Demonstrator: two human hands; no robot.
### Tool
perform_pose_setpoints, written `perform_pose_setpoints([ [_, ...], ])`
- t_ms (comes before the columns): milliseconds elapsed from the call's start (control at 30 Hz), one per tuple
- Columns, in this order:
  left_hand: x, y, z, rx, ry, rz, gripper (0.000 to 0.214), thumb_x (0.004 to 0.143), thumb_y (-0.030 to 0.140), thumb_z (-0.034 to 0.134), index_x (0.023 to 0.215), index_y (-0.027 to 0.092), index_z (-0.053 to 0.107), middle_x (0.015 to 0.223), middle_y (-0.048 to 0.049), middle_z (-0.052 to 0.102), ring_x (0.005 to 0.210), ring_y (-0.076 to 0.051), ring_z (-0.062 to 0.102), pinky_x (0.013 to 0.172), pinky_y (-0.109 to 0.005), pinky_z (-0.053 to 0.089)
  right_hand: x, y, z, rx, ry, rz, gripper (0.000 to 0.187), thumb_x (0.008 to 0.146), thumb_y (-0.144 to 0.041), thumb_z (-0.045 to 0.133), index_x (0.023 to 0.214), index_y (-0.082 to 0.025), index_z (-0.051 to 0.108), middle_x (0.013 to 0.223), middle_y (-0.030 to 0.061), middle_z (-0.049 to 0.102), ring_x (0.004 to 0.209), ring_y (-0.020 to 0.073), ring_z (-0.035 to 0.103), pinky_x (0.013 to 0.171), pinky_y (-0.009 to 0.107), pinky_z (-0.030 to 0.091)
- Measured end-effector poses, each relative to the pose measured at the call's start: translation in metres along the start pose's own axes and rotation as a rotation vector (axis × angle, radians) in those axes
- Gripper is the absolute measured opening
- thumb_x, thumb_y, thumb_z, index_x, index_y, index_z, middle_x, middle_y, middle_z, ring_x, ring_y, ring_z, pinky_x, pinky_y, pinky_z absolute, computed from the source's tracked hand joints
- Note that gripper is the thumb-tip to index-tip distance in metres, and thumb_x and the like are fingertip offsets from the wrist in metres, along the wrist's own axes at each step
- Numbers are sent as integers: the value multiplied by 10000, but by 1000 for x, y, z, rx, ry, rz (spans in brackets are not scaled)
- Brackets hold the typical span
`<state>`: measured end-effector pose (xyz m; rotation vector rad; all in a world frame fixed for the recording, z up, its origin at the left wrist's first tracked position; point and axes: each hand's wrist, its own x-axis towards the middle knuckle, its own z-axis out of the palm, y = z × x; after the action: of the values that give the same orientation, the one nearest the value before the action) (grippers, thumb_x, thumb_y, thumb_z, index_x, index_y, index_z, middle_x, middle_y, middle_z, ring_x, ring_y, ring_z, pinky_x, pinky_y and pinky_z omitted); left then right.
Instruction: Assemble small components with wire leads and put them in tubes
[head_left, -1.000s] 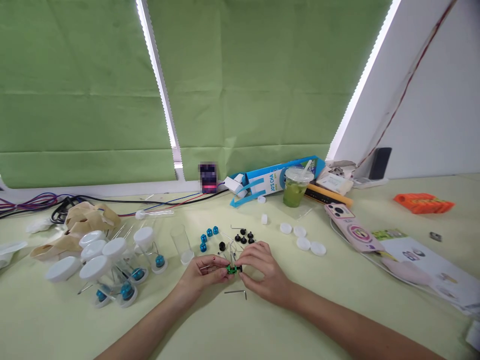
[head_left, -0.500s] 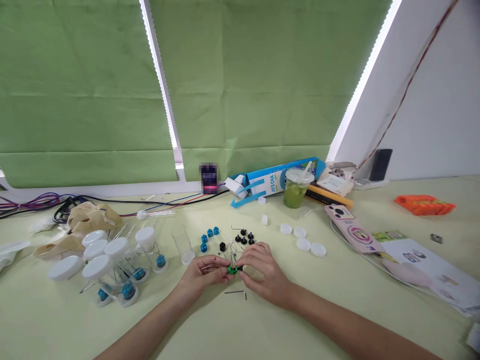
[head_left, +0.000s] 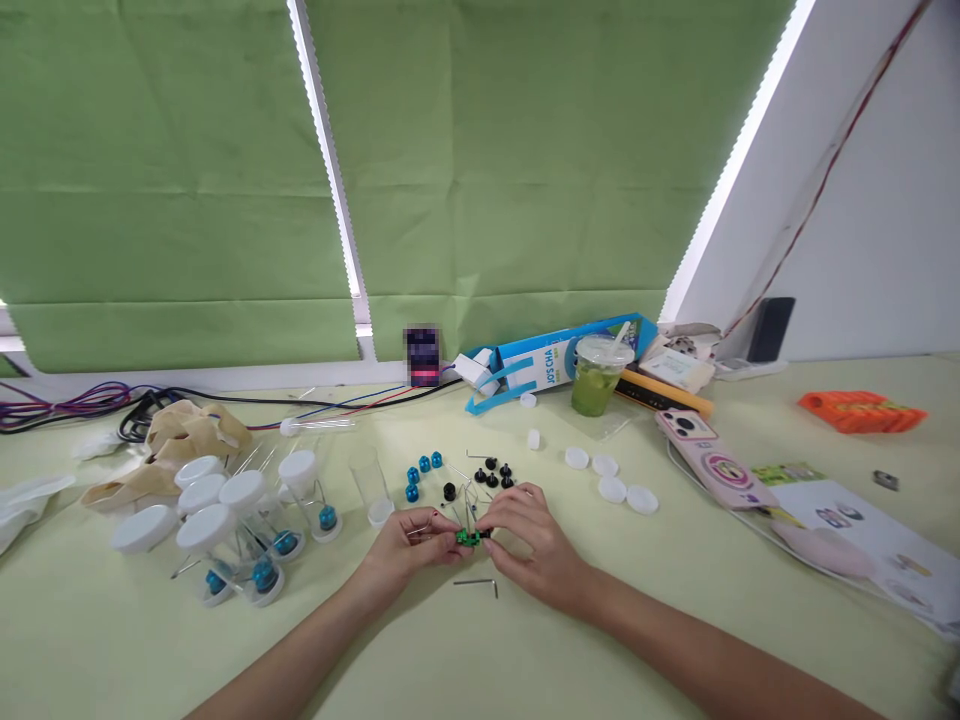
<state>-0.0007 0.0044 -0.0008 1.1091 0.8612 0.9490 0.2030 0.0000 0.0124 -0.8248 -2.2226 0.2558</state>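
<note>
Between my two hands is a small green part [head_left: 466, 538] with a black piece on its right end. My left hand [head_left: 411, 545] pinches the green part from the left, thumb and fingers closed. From the right, my right hand [head_left: 534, 548] closes its thumb and fingertips on the black piece [head_left: 486, 535]; the exact contact is partly hidden. Thin metal rods [head_left: 468, 500] stand up just behind the green part. A hex key [head_left: 476, 582] lies in front of my hands. Beyond them are several black knobs [head_left: 491, 473] and several blue round pieces [head_left: 425, 464].
Clear tubes with white caps [head_left: 206, 527], some holding blue pieces, stand at left. An uncapped clear tube [head_left: 370, 490] is nearer the middle. White caps [head_left: 612, 489], a phone [head_left: 716, 465] and a green drink cup [head_left: 598, 380] are to the right.
The whole scene sits slightly further right in the picture as the camera turns a little. My hands keep nearly the same hold on the green part.
</note>
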Motion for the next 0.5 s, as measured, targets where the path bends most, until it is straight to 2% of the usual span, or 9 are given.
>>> perform_pose_setpoints([
  [500, 3, -4, -3, -23, -54, 18, 180, 617, 196, 733, 748, 107, 648, 785, -97, 721, 763, -211, 663, 769, -345, 490, -1, 2, 2, 22, -21, -5, 161, 836, -171, 464, 964, -214, 551, 823, 21, 609, 863, 176, 515, 826, 381, 306],
])
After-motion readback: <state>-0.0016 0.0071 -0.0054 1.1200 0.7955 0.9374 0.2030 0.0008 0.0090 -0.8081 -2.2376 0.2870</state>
